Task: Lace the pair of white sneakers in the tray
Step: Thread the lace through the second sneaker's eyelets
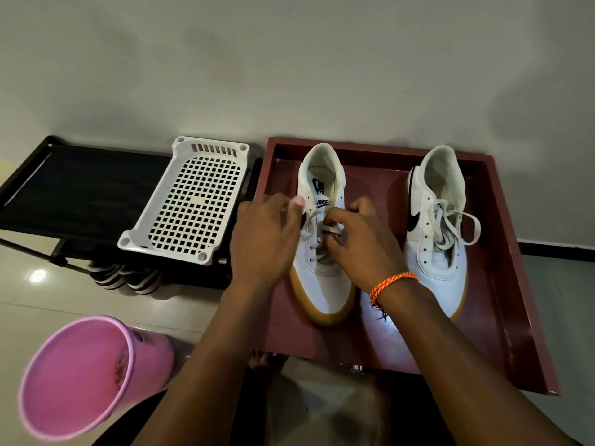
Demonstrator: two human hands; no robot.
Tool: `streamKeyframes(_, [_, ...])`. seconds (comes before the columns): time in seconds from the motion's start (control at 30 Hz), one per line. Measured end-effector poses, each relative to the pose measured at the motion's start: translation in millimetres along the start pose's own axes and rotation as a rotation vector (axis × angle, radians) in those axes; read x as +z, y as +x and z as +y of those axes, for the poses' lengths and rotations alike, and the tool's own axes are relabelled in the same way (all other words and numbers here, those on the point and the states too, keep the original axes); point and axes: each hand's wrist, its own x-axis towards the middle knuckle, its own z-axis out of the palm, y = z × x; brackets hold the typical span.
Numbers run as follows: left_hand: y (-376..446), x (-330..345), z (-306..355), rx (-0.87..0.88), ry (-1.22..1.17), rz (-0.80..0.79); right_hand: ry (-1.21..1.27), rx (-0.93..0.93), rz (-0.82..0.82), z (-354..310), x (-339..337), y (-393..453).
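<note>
Two white sneakers with tan soles stand in a dark red tray, toes toward me. The left sneaker has its white lace partly threaded across the eyelets. My left hand lies against that shoe's left side, fingers curled at the lace, blurred by motion. My right hand, with an orange cord on its wrist, pinches the lace over the tongue. The right sneaker sits apart with its lace loosely looped near the top eyelets.
A white perforated plastic basket rests on a black rack left of the tray, with striped footwear beneath. A pink bucket stands at the lower left on the tiled floor. A grey wall rises behind.
</note>
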Motion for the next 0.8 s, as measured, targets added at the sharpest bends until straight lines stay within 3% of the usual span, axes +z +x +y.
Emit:
streamKeyframes(0.1, [-6.5,10.3,1.9,0.062,0.1,-0.022,0.014,0.003,-0.002,1.0,0.5,0.2])
streamKeyframes(0.27, [5.2,-5.4,7.0,-0.194,-0.299,0.005,0.019,0.013,-0.012,2.4,0.5,0.3])
streamKeyframes(0.37, [5.1,-16.0,12.3,-0.378,-0.703,0.017,0.024,0.018,-0.032,2.4,0.4,1.6])
streamKeyframes(0.5, [1.3,-21.6,24.0,-0.394,-0.922,0.018,0.041,0.024,-0.043,2.2,-0.1,1.4])
streamKeyframes(0.6, [4.2,-18.9,18.1,-0.407,-0.894,0.077,0.053,-0.004,0.051,-4.0,1.0,-1.9])
streamKeyframes(0.7, [9.4,-13.8,2.9,-0.3,-0.568,0.171,0.091,-0.105,0.156,-15.9,0.0,-3.4])
streamKeyframes(0.8, [6.5,-10.0,0.8,-0.186,-0.367,0.212,-0.026,-0.179,0.126,-24.1,9.5,-7.5])
